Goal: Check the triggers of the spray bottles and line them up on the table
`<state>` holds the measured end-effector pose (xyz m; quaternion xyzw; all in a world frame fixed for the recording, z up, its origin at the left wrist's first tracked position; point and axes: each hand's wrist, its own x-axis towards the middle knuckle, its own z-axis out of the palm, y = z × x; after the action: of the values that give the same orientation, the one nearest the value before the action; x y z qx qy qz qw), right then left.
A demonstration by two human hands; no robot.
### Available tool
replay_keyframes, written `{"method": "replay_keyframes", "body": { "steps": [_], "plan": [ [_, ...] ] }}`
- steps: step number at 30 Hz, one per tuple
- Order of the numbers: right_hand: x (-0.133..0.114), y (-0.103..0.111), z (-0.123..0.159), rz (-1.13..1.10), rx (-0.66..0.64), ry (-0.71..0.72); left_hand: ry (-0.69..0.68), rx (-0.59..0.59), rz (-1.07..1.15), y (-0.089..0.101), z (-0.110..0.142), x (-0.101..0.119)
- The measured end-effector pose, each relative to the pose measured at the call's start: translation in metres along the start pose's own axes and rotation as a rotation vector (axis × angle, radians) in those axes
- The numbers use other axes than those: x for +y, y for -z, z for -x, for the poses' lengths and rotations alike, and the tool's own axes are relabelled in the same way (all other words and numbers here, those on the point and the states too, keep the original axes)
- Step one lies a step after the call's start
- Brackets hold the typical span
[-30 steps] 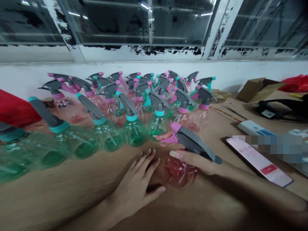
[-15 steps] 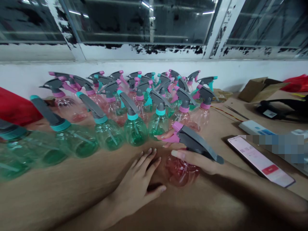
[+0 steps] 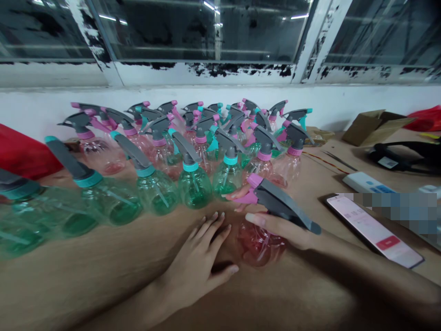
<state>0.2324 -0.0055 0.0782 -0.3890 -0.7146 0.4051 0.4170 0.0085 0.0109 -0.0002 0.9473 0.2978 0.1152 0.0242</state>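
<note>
Green spray bottles [image 3: 103, 202] at desk's left edge are blurred, partly cut off. Left hand [image 3: 198, 264] is laid flat, fingers spread, grasping nothing, just beside pink spray bottle [image 3: 262, 241]. Bottle is gripped w/ right hand [image 3: 280, 227] around neck; body partly hidden. Phone [image 3: 374, 230] near right edge.

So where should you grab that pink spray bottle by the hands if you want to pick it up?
Probably by the narrow neck under the grey sprayer head of the pink spray bottle, coming from the right, where the right hand already wraps it. The round body is wide and slippery-looking, and the left hand and the green bottles crowd its other sides.
</note>
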Motion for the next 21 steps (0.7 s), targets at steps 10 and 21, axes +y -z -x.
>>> {"method": "replay_keyframes", "body": {
  "steps": [10, 21],
  "plan": [
    [0.0033, -0.0031, 0.0023, 0.045, 0.094, 0.025, 0.005, -0.021, 0.005, 0.0009, 0.0006, 0.0010],
    [-0.0013, -0.0028, 0.0024, 0.109, 0.120, 0.064, 0.002, -0.036, 0.012, 0.0018, -0.0002, 0.0015]
  ]
}}
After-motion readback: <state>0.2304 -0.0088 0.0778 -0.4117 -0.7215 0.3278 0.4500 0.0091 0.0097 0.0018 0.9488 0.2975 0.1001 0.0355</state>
